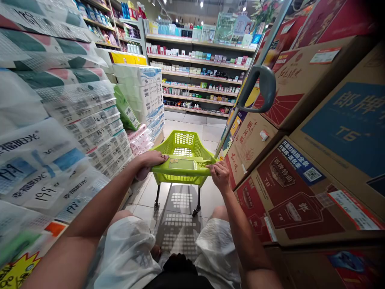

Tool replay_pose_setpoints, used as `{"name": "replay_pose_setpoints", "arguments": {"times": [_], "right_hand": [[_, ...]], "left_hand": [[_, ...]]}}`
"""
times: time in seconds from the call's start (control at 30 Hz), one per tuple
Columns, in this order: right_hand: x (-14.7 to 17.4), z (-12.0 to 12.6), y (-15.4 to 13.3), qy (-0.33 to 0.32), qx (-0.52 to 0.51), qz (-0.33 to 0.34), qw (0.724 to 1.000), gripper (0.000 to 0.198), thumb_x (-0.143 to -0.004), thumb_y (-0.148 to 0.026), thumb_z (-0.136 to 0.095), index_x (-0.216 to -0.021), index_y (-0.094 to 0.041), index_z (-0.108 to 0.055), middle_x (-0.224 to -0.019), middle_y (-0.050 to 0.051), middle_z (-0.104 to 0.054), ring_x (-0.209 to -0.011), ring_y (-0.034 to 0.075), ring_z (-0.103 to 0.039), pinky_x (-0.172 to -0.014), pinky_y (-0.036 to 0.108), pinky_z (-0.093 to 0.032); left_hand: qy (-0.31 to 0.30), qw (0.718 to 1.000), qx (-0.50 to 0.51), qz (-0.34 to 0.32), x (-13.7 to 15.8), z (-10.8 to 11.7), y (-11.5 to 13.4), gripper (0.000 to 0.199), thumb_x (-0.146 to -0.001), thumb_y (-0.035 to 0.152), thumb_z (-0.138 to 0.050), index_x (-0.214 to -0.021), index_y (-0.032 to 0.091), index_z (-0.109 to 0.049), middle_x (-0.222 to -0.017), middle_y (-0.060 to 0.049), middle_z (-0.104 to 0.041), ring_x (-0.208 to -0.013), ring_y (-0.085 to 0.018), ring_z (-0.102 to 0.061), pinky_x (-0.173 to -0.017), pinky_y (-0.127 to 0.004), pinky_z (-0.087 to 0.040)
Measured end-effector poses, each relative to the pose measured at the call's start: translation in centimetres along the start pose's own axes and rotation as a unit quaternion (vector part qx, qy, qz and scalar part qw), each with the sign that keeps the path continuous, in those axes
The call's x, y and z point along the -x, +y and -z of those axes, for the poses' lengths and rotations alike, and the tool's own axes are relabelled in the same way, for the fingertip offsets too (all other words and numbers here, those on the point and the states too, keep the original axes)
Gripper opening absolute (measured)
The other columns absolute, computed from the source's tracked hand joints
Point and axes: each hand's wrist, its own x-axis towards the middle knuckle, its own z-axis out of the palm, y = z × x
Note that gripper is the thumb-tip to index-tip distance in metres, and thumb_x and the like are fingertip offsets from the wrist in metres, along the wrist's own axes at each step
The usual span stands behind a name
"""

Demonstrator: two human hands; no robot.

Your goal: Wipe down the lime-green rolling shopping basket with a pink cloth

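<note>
In the head view, a lime-green shopping cart (183, 138) with a perforated plastic basket stands in front of me on thin legs with casters. My left hand (150, 161) lies over the left end of its handle bar, fingers curled over the edge. My right hand (220, 174) is closed round the right end of the bar. A metal pole (228, 130) with a grey loop-shaped grip (258, 88) slants up from close to my right hand; whether the hand touches it I cannot tell. The part of the basket that shows holds no goods.
Wrapped tissue packs (90, 92) are stacked high on the left, close to my arm. Printed cardboard cartons (297, 188) form a wall on the right. Across the tiled floor (207, 132) ahead stands a long shelf (198, 60) of small boxes and bottles.
</note>
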Motion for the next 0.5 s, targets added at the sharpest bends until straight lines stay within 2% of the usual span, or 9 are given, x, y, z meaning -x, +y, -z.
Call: {"name": "replay_pose_setpoints", "arguments": {"times": [0.07,0.13,0.23,0.3,0.37,0.4,0.43,0.5], "right_hand": [[-0.1,0.2,0.5,0.010,-0.012,-0.002,1.000,0.043,-0.106,-0.031,-0.046,-0.081,-0.023,-0.080,-0.074,0.003,-0.072,-0.076,0.018,-0.060,-0.085,0.034,-0.047],[0.0,0.1,0.8,0.030,-0.015,-0.021,0.999,0.045,-0.106,-0.031,-0.044,-0.078,-0.024,-0.078,-0.077,0.003,-0.072,-0.080,0.019,-0.061,-0.092,0.037,-0.048],[0.2,-0.3,0.8,0.064,-0.023,-0.045,0.997,0.045,-0.106,-0.030,-0.043,-0.076,-0.024,-0.076,-0.078,0.003,-0.070,-0.082,0.019,-0.061,-0.099,0.041,-0.048],[0.2,-0.5,0.5,0.074,-0.033,-0.046,0.996,0.044,-0.106,-0.030,-0.043,-0.075,-0.024,-0.074,-0.077,0.003,-0.069,-0.082,0.020,-0.060,-0.099,0.041,-0.048],[0.2,-0.7,0.2,0.077,-0.036,-0.046,0.995,0.044,-0.105,-0.030,-0.044,-0.072,-0.024,-0.072,-0.074,0.003,-0.068,-0.080,0.020,-0.059,-0.096,0.040,-0.048],[0.1,-0.9,0.1,0.077,-0.036,-0.047,0.995,0.044,-0.105,-0.030,-0.045,-0.070,-0.023,-0.071,-0.072,0.003,-0.067,-0.080,0.020,-0.058,-0.093,0.039,-0.048],[-0.1,-1.0,0.0,0.076,-0.038,-0.047,0.995,0.044,-0.104,-0.031,-0.046,-0.069,-0.023,-0.070,-0.071,0.003,-0.066,-0.078,0.020,-0.057,-0.090,0.038,-0.048],[-0.4,-1.4,0.2,0.072,-0.043,-0.051,0.995,0.045,-0.104,-0.032,-0.047,-0.066,-0.023,-0.069,-0.067,0.003,-0.064,-0.075,0.020,-0.055,-0.082,0.035,-0.047]], "left_hand": [[0.049,0.998,-0.021,0.023,2.3,-1.2,0.9,0.047,-0.093,0.051,-0.041,-0.079,0.020,-0.073,-0.087,-0.012,-0.076,-0.080,-0.027,-0.069,-0.079,-0.037,-0.051],[0.178,0.982,-0.034,0.050,4.9,-4.0,2.2,0.045,-0.096,0.048,-0.039,-0.092,0.020,-0.074,-0.097,-0.014,-0.076,-0.091,-0.031,-0.070,-0.087,-0.044,-0.051],[0.384,0.922,-0.037,0.045,7.6,-10.3,3.6,0.036,-0.097,0.039,-0.042,-0.105,0.018,-0.071,-0.114,-0.020,-0.073,-0.116,-0.035,-0.066,-0.105,-0.054,-0.046],[0.477,0.878,-0.019,0.045,8.2,-14.2,3.9,0.028,-0.096,0.031,-0.045,-0.105,0.018,-0.068,-0.119,-0.022,-0.071,-0.124,-0.034,-0.063,-0.110,-0.058,-0.042],[0.519,0.854,0.002,0.045,8.1,-16.1,3.5,0.023,-0.094,0.029,-0.047,-0.104,0.019,-0.065,-0.121,-0.022,-0.070,-0.125,-0.034,-0.062,-0.112,-0.061,-0.040],[0.519,0.854,0.010,0.040,8.0,-16.1,3.2,0.022,-0.094,0.029,-0.049,-0.105,0.019,-0.064,-0.122,-0.022,-0.070,-0.126,-0.034,-0.062,-0.113,-0.062,-0.040],[0.505,0.863,0.014,0.030,7.8,-15.5,2.9,0.023,-0.094,0.031,-0.049,-0.106,0.019,-0.065,-0.123,-0.022,-0.070,-0.126,-0.034,-0.062,-0.114,-0.061,-0.039],[0.444,0.896,0.010,0.011,7.6,-12.6,2.3,0.028,-0.095,0.033,-0.048,-0.108,0.018,-0.067,-0.125,-0.022,-0.070,-0.125,-0.034,-0.063,-0.115,-0.057,-0.039]]}}
